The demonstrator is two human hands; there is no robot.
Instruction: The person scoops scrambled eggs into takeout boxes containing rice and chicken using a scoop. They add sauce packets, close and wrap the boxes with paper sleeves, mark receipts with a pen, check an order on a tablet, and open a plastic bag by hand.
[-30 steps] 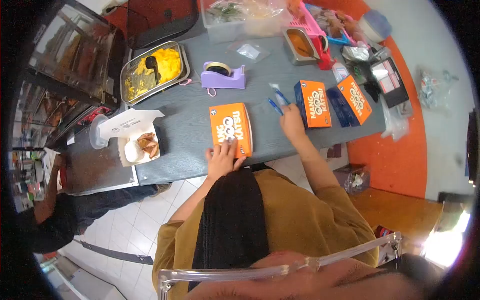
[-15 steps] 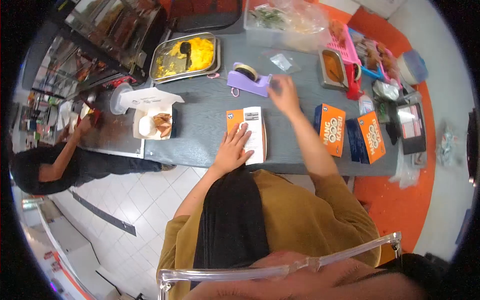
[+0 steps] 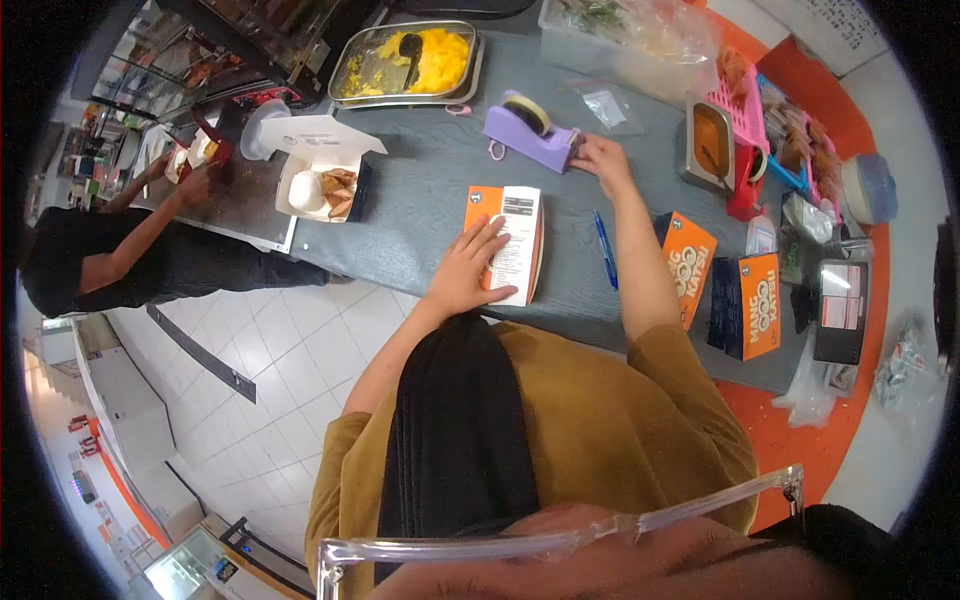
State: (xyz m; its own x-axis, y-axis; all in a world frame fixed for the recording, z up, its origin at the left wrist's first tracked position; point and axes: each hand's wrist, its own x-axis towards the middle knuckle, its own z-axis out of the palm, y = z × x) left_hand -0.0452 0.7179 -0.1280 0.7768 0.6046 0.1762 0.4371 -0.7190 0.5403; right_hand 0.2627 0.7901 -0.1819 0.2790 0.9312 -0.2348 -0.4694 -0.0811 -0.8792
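Loosely splayed left grip (image 3: 466, 269) on slip (image 3: 518, 240), right grip (image 3: 602, 162) at dispenser (image 3: 528, 140)

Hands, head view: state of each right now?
Left hand: open, resting on the printed slip and orange box.
Right hand: at the purple tape dispenser's end; grip cannot be told.

Left hand (image 3: 466, 270) is laid flat, palm down, fingers (image 3: 486, 238) fanned and thumb (image 3: 500, 295) stuck out. Right arm (image 3: 645, 260) is stretched way further forward, right hand (image 3: 605, 162) turned inward, fingers kinda bunched.
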